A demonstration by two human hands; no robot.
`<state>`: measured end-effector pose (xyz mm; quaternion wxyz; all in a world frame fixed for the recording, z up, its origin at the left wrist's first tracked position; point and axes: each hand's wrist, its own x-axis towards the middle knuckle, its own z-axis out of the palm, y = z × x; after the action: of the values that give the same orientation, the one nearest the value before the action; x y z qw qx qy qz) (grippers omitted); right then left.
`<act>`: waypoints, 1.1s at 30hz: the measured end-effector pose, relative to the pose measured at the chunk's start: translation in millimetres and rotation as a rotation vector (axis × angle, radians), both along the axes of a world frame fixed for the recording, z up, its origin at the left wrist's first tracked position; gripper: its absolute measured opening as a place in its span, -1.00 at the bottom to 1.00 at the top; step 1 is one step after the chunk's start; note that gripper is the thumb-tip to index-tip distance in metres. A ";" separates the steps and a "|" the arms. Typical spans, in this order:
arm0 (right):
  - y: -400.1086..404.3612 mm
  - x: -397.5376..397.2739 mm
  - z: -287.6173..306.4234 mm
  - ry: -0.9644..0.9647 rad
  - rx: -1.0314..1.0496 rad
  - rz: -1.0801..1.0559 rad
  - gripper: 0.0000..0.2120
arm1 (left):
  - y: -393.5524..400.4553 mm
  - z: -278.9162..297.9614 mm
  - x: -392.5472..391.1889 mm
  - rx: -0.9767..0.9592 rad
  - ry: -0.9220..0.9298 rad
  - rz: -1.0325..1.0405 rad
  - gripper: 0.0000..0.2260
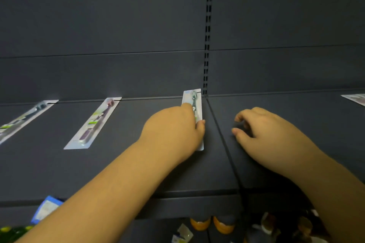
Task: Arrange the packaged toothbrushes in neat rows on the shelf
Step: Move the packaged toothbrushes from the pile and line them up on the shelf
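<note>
At the far left edge of the frame, a flat clear-and-white blister pack holding a dark-headed toothbrush [23,119] lies on the dark grey metal shelf [138,163], its top end against the dark grey back panel [98,25]. To its right, left of centre, a second white-backed pack with a purple-handled toothbrush [92,123] lies in the same way, well apart from the first. Below them, in the lower left corner, a blue-edged box [46,208] pokes out under the shelf's front edge beside some blurred green and yellow goods [9,232]. Near the middle of the frame your left hand [173,130] rests on a third white pack with a green-and-black toothbrush [194,97]; your fingers lie over its lower half and your thumb presses its right edge, so you are holding it flat on the shelf with its top end touching the back panel, just left of the slotted black upright [207,35] and the seam between shelf sections. Right of that seam your right hand [262,126] rests on the shelf with fingers loosely curled, holding nothing. Below it, at the bottom of the frame, orange round-bottomed items [211,225] and blurred packets [276,225] sit on a lower level. At the far right edge, the corner of another white pack [355,99] lies against the back panel.
</note>
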<state>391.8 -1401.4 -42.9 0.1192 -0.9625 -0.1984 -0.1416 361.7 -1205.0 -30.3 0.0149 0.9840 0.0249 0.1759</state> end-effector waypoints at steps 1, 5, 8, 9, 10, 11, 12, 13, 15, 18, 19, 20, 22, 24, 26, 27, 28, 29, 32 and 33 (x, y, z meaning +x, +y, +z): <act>-6.4 2.2 -0.3 0.000 0.005 0.010 -0.73 | -8.4 -2.3 5.1 0.015 0.001 0.006 -0.70; -25.0 6.8 -3.1 0.004 0.018 0.056 -0.74 | -31.1 -11.9 26.6 0.011 0.033 0.053 -0.72; -36.3 7.0 -6.4 0.015 0.030 0.097 -0.74 | -38.5 -19.6 43.3 -0.006 0.133 0.120 -0.68; -40.0 7.2 -7.7 0.013 0.037 0.109 -0.74 | -38.5 -21.7 47.0 -0.006 0.155 0.154 -0.68; -43.1 7.0 -8.7 0.009 0.043 0.119 -0.75 | -37.1 -23.1 49.8 -0.006 0.164 0.191 -0.67; -45.8 7.2 -10.1 0.006 0.049 0.131 -0.76 | -34.8 -23.8 51.1 -0.004 0.167 0.226 -0.66; -48.0 7.5 -11.3 0.004 0.053 0.143 -0.77 | -32.2 -23.7 51.9 -0.002 0.171 0.252 -0.65; -49.4 8.1 -12.1 0.006 0.055 0.152 -0.77 | -29.6 -23.2 52.5 -0.002 0.181 0.268 -0.64; -50.6 9.6 -13.5 0.010 0.055 0.166 -0.77 | -26.2 -21.1 52.4 -0.009 0.214 0.284 -0.66; -49.4 11.0 -14.7 0.013 0.054 0.183 -0.78 | -25.9 -20.1 50.3 -0.012 0.237 0.279 -0.67; -48.6 10.9 -14.8 0.014 0.056 0.189 -0.78 | -25.9 -21.0 49.0 -0.007 0.227 0.269 -0.64; -47.7 10.7 -14.9 0.013 0.059 0.195 -0.78 | -25.5 -22.2 47.6 -0.007 0.217 0.261 -0.63; -46.2 10.6 -14.8 0.015 0.057 0.205 -0.77 | -24.2 -24.0 45.1 -0.015 0.193 0.248 -0.65; -45.5 10.6 -14.3 0.019 0.044 0.206 -0.76 | -23.9 -25.2 44.2 -0.022 0.176 0.242 -0.67; -45.1 10.6 -12.5 0.019 0.038 0.201 -0.75 | -23.7 -26.2 44.3 -0.029 0.172 0.240 -0.66; -44.8 10.4 -11.5 0.013 0.038 0.199 -0.75 | -23.6 -26.8 44.4 -0.036 0.170 0.240 -0.66; -44.4 10.0 -10.1 0.007 0.036 0.198 -0.74 | -23.2 -27.5 44.6 -0.043 0.168 0.241 -0.65; -43.7 9.4 -8.7 0.006 0.033 0.196 -0.74 | -22.9 -27.8 44.5 -0.048 0.168 0.243 -0.64; -41.1 7.8 -5.9 0.001 0.038 0.200 -0.72 | -23.8 -27.0 44.4 -0.041 0.189 0.248 -0.62; -40.1 7.3 -5.4 -0.004 0.044 0.204 -0.71 | -24.1 -26.6 43.7 -0.050 0.194 0.243 -0.60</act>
<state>399.1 -1441.5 -48.3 0.1537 -0.9341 -0.2926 -0.1348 405.4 -1229.1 -56.9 0.0155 0.9854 0.1496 0.0798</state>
